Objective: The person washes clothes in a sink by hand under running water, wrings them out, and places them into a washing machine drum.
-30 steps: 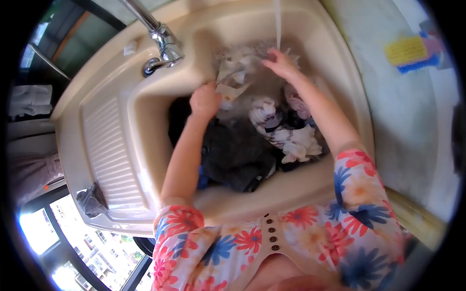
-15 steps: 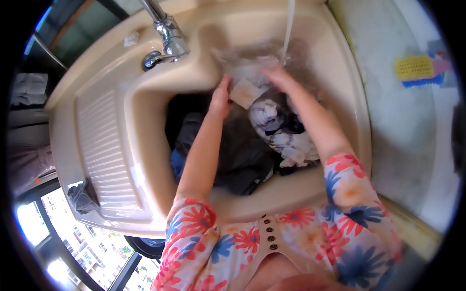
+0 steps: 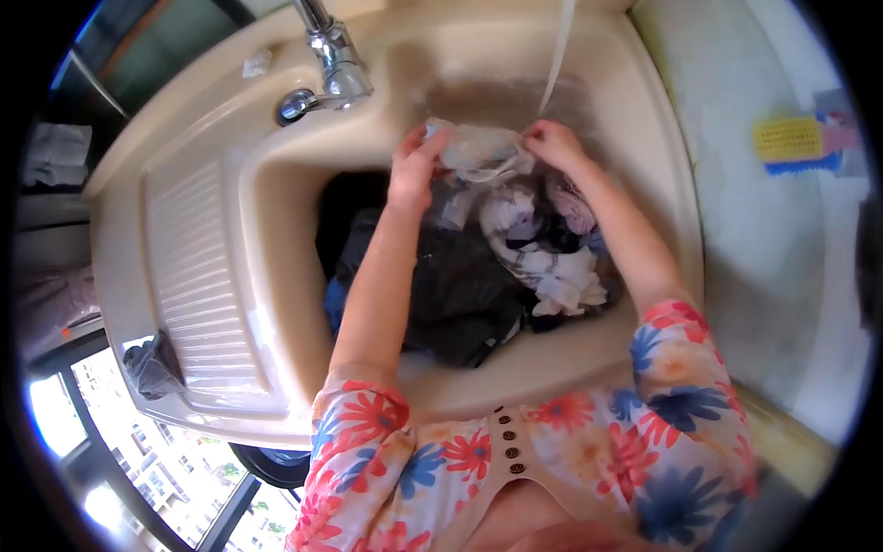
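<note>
A pale, wet cloth (image 3: pixel 483 152) is stretched between my two hands over the sink basin; its exact kind is hard to make out. My left hand (image 3: pixel 416 170) has its fingers closed on the cloth's left end. At the right end, my right hand (image 3: pixel 556 143) pinches its edge. Beneath them, dark clothes (image 3: pixel 464 294) lie in the basin, with a white patterned garment (image 3: pixel 561 276) to their right. A pinkish cloth (image 3: pixel 572 204) sits partly under my right forearm. A thin stream of water (image 3: pixel 558 60) falls just behind my right hand.
The beige sink (image 3: pixel 262 239) has a ribbed washboard (image 3: pixel 202 285) on its left. A chrome faucet (image 3: pixel 338 69) rises at the back. A dark grey cloth (image 3: pixel 154 366) lies at the front left corner. A yellow and blue brush (image 3: pixel 789 143) is on the right.
The pale cloth has come up from the splashing water and is now spread between my hands. My right hand moved slightly right, and the splashing has calmed.
</note>
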A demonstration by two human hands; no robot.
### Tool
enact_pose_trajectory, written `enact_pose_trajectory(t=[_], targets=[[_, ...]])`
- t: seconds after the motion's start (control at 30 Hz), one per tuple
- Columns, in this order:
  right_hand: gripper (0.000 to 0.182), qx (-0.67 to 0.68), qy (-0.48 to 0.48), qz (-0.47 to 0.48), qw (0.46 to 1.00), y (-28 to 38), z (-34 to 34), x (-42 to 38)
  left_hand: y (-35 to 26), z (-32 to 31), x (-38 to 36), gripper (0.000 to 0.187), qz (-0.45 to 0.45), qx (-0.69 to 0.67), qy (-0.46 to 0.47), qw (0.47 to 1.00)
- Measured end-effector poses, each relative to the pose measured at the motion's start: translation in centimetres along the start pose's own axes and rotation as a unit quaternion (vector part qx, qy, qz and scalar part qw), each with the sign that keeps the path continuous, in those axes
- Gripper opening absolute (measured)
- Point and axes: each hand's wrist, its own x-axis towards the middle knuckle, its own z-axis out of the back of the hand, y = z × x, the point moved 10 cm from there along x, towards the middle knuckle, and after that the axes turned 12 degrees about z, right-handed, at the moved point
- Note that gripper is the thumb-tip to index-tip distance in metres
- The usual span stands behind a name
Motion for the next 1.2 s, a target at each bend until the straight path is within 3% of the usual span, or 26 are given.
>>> enact_pose_trajectory(t=[0.03,0.1,0.17,0.23,0.27,0.33,0.37,0.4,0.43,0.5,0.53,0.57,0.63,0.67,0.7,0.73,0.83,0.87,0.9,0.97,1.0,1.03,1.1,1.13,1.17,1.2], targets=[[0.036,-0.098,0.028,-0.015,0.995,-0.4,1.4,-0.2,0.3,0.0,0.0,0.059,0.005,-0.031,0.011,0.999],[0.043,-0.136,-0.057,0.067,0.987,3.8,4.8,-0.3,1.4,-0.2,-0.3,0.063,0.021,-0.084,0.032,0.996],[0.049,0.047,-0.066,0.272,0.959,11.7,3.1,-0.5,2.7,-1.2,0.9,0.068,0.041,-0.095,0.092,0.990],[0.049,-0.121,0.022,0.194,0.973,12.0,-1.4,-0.3,2.7,-2.3,1.4,0.067,0.044,-0.080,0.122,0.988],[0.049,-0.045,0.024,0.200,0.979,10.1,-2.6,1.4,2.4,-1.7,1.5,0.066,0.035,-0.036,0.095,0.994],[0.050,0.217,0.002,0.083,0.973,5.2,-0.9,2.8,2.1,-0.7,0.9,0.065,0.022,0.046,0.040,0.998],[0.052,0.338,-0.006,0.021,0.941,2.8,-0.5,2.7,2.9,-0.2,1.3,0.065,0.031,0.038,0.031,0.998],[0.053,0.454,-0.059,0.048,0.888,1.6,1.1,2.5,4.3,0.4,2.1,0.064,0.037,0.026,0.021,0.999],[0.049,0.331,-0.113,-0.017,0.937,-1.2,1.2,2.3,4.9,0.5,2.4,0.064,0.040,0.013,0.012,0.999],[0.042,0.073,-0.220,-0.140,0.963,-5.9,-0.1,1.4,5.3,-1.7,3.1,0.062,-0.018,0.099,-0.034,0.994],[0.038,0.119,-0.217,-0.110,0.963,-7.5,-3.7,2.7,5.2,-2.5,3.3,0.061,-0.046,0.143,-0.059,0.987],[0.033,0.165,-0.212,-0.082,0.960,-9.0,-7.3,4.0,5.9,-3.4,3.9,0.058,-0.027,0.148,-0.014,0.988],[0.031,0.010,0.019,0.063,0.998,-1.9,-5.7,3.6,7.3,-4.9,4.9,0.053,0.013,0.159,0.078,0.984],[0.032,0.117,-0.012,-0.006,0.993,-2.4,-3.3,2.9,7.8,-3.8,4.5,0.043,0.081,0.151,0.090,0.981],[0.033,0.222,-0.043,-0.077,0.971,-3.9,-2.0,1.8,7.7,-2.5,4.4,0.040,0.093,0.100,0.082,0.987],[0.040,0.366,-0.087,-0.114,0.919,-5.7,-1.5,1.3,7.8,-1.5,4.3,0.038,0.104,0.049,0.075,0.991],[0.043,0.248,-0.173,-0.110,0.947,-5.8,-1.2,2.1,7.0,-2.7,3.6,0.033,0.149,-0.113,0.111,0.976],[0.040,0.217,-0.093,-0.057,0.970,-4.8,-3.8,3.7,5.9,-4.5,2.1,0.034,0.183,-0.182,0.110,0.960],[0.038,0.193,-0.043,-0.011,0.980,1.3,-2.9,2.2,5.4,-5.9,1.2,0.035,0.216,-0.248,0.108,0.938],[0.035,0.191,-0.236,0.202,0.931,9.9,-0.8,-0.8,7.0,-5.5,5.9,0.038,0.149,-0.301,0.178,0.925],[0.034,0.138,-0.131,0.129,0.973,14.1,0.3,-2.6,9.9,-3.2,9.6,0.040,0.092,-0.262,0.208,0.938],[0.033,0.138,-0.192,0.218,0.947,16.4,0.6,-3.4,6.4,-4.8,5.0,0.031,-0.033,-0.258,0.248,0.933],[0.039,0.064,-0.148,0.171,0.972,13.7,-0.7,-0.8,5.8,-4.6,5.1,0.022,-0.096,-0.157,0.282,0.941],[0.043,0.042,-0.139,0.127,0.981,11.0,-0.6,0.8,7.1,-2.9,2.3,0.021,0.086,-0.331,0.002,0.940],[0.048,0.018,-0.128,0.086,0.988,7.9,-0.1,2.4,8.5,-1.1,1.3,0.020,0.199,-0.156,-0.090,0.963],[0.053,-0.007,-0.117,0.044,0.992,5.8,0.3,3.0,8.7,-0.3,2.1,0.020,0.192,-0.161,-0.047,0.967]])
